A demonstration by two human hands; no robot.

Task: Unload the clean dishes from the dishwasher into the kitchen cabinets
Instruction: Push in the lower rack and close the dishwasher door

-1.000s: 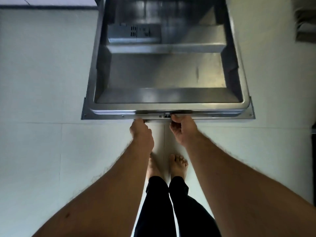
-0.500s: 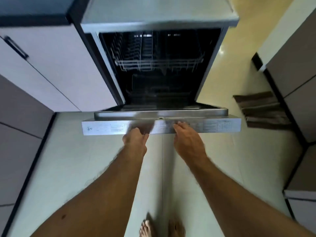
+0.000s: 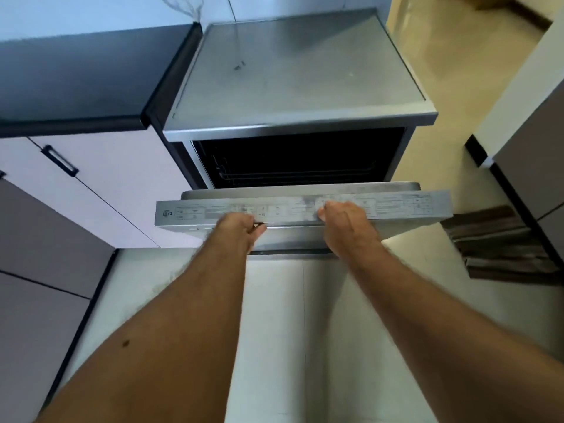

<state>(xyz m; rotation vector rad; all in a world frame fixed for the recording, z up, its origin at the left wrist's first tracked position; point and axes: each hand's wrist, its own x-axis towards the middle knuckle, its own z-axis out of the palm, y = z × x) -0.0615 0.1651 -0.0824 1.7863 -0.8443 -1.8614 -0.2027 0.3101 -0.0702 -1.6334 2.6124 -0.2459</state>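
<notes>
One dishwasher (image 3: 299, 74), its door (image 3: 396, 207) partly raised, control strip facing up; one dark wire rack (image 3: 293, 175) visible inside (no dishes visible). Two hands: left hand (image 3: 241, 228) grips the door's top edge with curled fingers, right hand (image 3: 343, 216) curls over the control strip. Versus half a second ago, the door sits higher and the opening looks narrower. One cabinet handle (image 3: 59, 160) left; folded cloth (image 3: 500, 242) on the floor right.

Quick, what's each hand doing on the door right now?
Left hand: grip curled round the door edge.
Right hand: resting on the door's top, fingers bent over it.
</notes>
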